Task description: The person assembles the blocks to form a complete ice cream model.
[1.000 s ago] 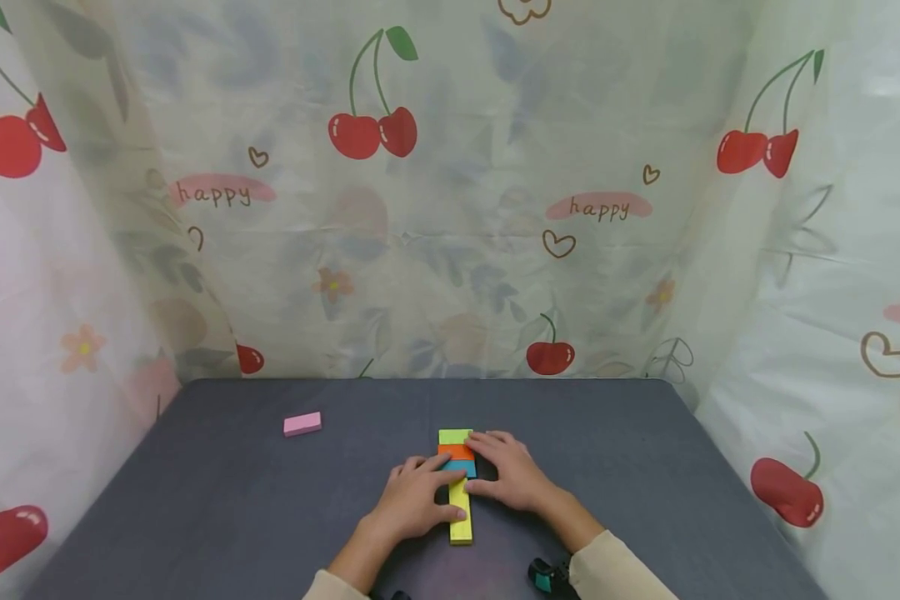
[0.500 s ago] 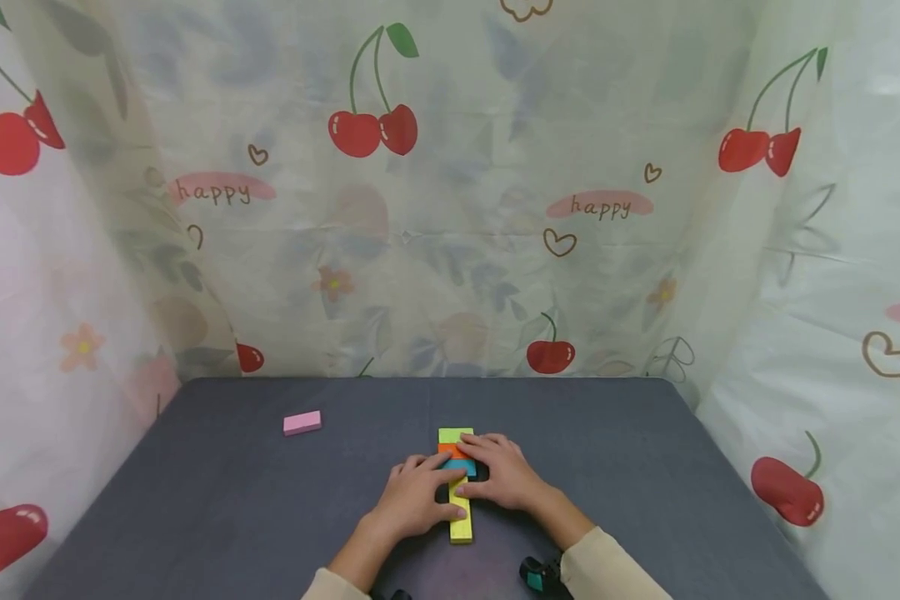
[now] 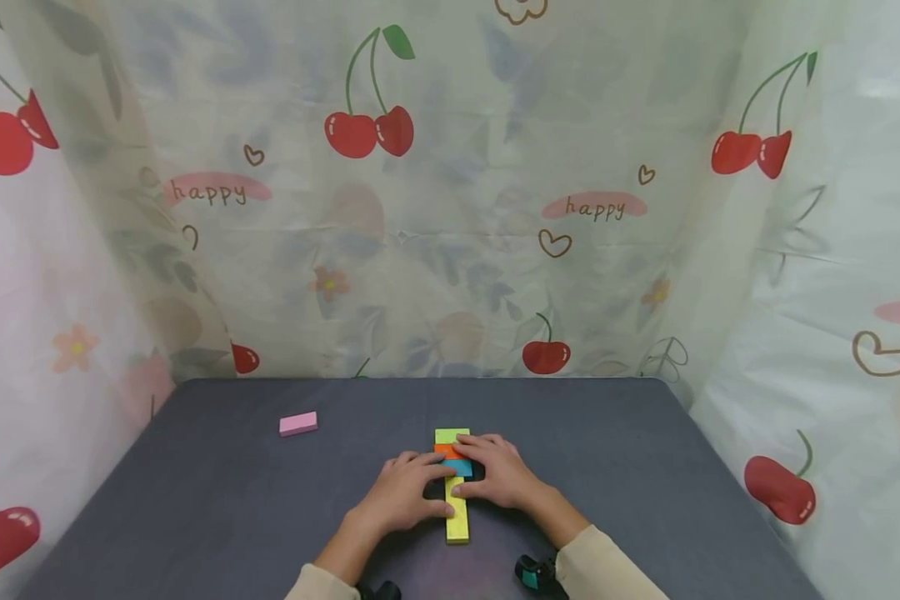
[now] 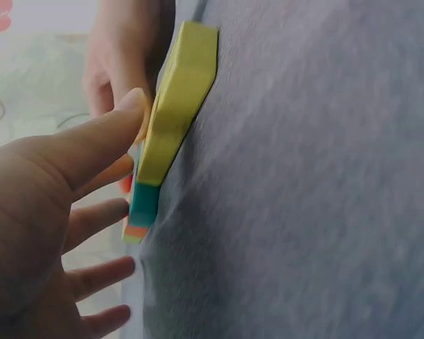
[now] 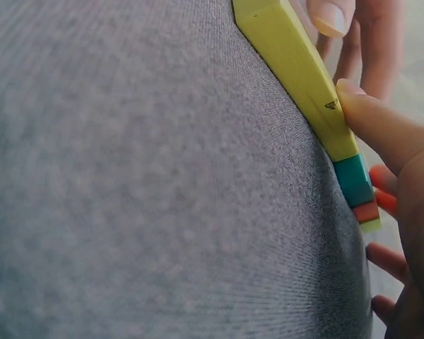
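A long yellow block (image 3: pixel 457 527) lies lengthwise on the table. Against its far end, a blue block (image 3: pixel 462 468), an orange block (image 3: pixel 442 450) and a lime-green block (image 3: pixel 452 435) lie crosswise in a row. My left hand (image 3: pixel 399 495) is at the left side, fingers extended over the blue block and thumb by the yellow block (image 4: pixel 182 92); in the left wrist view its fingers are spread. From the right, my right hand (image 3: pixel 504 475) reaches over the row with extended fingers. Its thumb touches the yellow block (image 5: pixel 290 70)'s top in the right wrist view.
A pink block (image 3: pixel 298 424) lies apart at the back left of the dark grey table (image 3: pixel 225 500). Behind the table hangs a cherry-print curtain (image 3: pixel 435 250). A black wrist device (image 3: pixel 534 573) shows near the right sleeve.
My right hand has shifted left, its fingertips now farther over the blocks. My left hand has drawn slightly left. The row of blocks looks the same, and the head view has turned a little.
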Demonstrator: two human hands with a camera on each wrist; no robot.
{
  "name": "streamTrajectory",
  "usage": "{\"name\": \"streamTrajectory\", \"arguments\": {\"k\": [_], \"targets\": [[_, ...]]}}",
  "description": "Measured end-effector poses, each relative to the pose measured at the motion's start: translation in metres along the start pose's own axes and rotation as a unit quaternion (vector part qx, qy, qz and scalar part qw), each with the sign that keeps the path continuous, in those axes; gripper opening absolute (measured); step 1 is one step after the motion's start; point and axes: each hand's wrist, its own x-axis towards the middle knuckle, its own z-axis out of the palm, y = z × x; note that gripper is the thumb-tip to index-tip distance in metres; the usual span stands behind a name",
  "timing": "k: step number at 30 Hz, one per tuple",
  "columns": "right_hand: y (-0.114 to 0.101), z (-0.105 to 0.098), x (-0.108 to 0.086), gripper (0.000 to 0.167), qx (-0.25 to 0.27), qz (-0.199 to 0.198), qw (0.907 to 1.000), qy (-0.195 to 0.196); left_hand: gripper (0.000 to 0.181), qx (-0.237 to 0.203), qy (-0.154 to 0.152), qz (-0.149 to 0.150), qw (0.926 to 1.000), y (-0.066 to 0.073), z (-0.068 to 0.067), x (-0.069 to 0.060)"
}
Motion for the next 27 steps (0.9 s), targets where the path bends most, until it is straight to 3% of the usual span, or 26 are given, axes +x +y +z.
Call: {"name": "streamTrajectory", "arguments": {"k": [4,10,19,27], "targets": [[0.000,0.000,0.000,0.077,-0.001,0.000,1.0000,0.001,0.054,-0.002,0.035,-0.007,0.9994,-0.008,-0.006,-0.002],[-0.001,0.000,0.001,0.077,-0.001,0.006,1.0000,-0.004,0.047,0.011,0.072,-0.039,0.9966,-0.033,-0.013,-0.008],[-0.001,-0.001,0.000,0.078,0.001,0.010,0.9999,-0.006,0.038,0.016,0.145,-0.074,0.9866,-0.072,-0.031,-0.024],[0.000,-0.001,0.000,0.079,0.004,0.008,1.0000,-0.004,0.035,0.040,0.188,-0.093,0.9770,-0.103,-0.044,-0.036]]}}
